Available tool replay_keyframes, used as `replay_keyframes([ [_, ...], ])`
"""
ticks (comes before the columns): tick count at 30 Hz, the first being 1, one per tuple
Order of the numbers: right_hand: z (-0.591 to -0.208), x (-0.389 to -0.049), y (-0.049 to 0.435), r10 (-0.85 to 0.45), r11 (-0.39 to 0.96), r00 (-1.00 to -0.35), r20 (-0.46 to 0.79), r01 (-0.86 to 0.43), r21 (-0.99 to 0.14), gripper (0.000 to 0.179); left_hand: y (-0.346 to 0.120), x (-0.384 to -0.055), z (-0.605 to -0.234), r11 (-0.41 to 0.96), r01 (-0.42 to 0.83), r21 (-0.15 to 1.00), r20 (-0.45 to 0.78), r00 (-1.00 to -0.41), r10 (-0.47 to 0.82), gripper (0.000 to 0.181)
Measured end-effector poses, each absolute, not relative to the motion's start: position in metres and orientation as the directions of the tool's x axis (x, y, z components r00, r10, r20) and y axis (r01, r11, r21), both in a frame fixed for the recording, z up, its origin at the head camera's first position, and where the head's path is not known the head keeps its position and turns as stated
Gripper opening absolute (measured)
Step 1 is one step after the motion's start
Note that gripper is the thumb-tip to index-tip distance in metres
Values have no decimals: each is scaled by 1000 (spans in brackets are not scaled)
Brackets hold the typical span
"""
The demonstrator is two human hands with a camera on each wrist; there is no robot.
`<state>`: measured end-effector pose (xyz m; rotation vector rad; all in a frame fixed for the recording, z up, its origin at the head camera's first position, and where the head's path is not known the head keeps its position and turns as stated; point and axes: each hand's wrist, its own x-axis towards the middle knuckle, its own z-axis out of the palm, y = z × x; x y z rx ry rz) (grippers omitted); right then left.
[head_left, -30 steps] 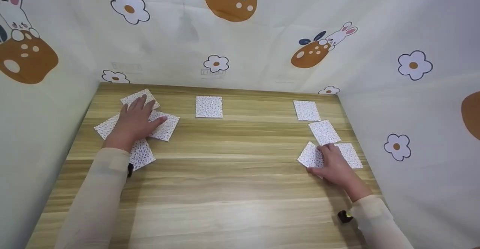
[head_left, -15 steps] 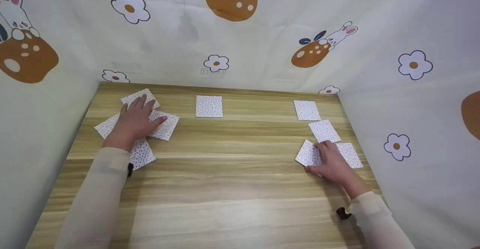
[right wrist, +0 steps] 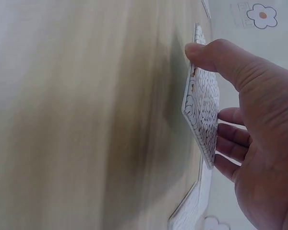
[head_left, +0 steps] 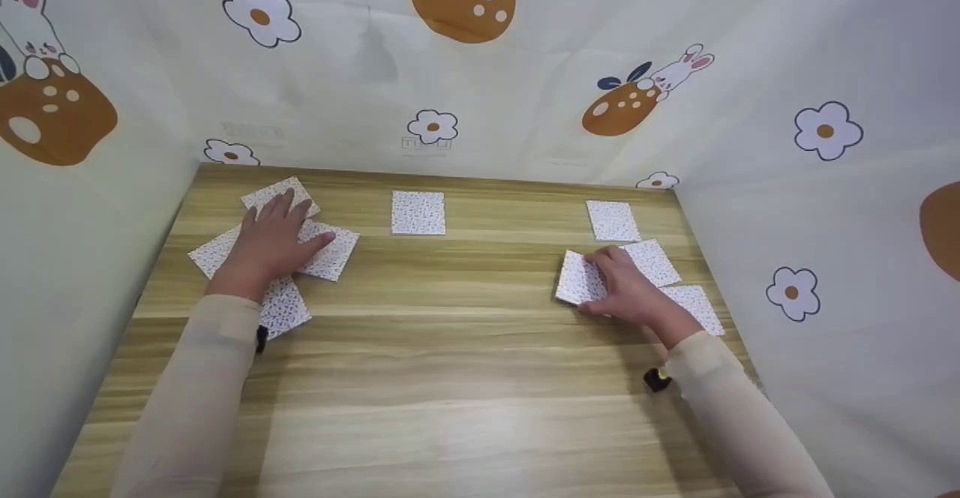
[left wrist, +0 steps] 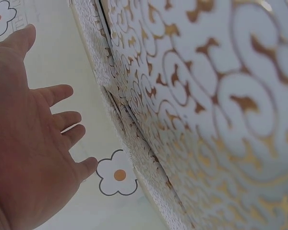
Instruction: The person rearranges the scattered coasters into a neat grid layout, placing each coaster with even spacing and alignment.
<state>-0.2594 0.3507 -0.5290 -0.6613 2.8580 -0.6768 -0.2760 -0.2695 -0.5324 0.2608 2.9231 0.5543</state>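
Observation:
My right hand (head_left: 628, 292) pinches a thin white square tile (head_left: 577, 280) between thumb and fingers. The right wrist view shows this tile's edge (right wrist: 187, 96) raised over the table, its shadow beneath; the thumb is on the near edge, the fingers on the far one. On the left, my left hand (head_left: 268, 241) lies spread over a loose cluster of similar tiles (head_left: 334, 252), partly hiding them. In the left wrist view its fingers are relaxed and hold nothing, and a tile (left wrist: 197, 96) with gold scrollwork fills the right side.
Right of centre, three more patterned tiles lie in a slanting row, the far one (head_left: 613, 220) near the back. A single tile (head_left: 418, 214) sits at the back middle. Cloth walls (head_left: 510, 108) with printed flowers and rabbits enclose the wooden table (head_left: 450, 348).
My right hand has moved left and away from me with the tile, uncovering more of the tiles on the right. The left hand has stayed in place.

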Motion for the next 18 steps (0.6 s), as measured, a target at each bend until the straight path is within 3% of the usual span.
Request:
replay_keyframes([
  [18, -498, -358, 241, -622, 722, -780, -64, -540, -434, 92, -274, -276, -537, 917, 156, 366, -95, -974, 204, 103],
])
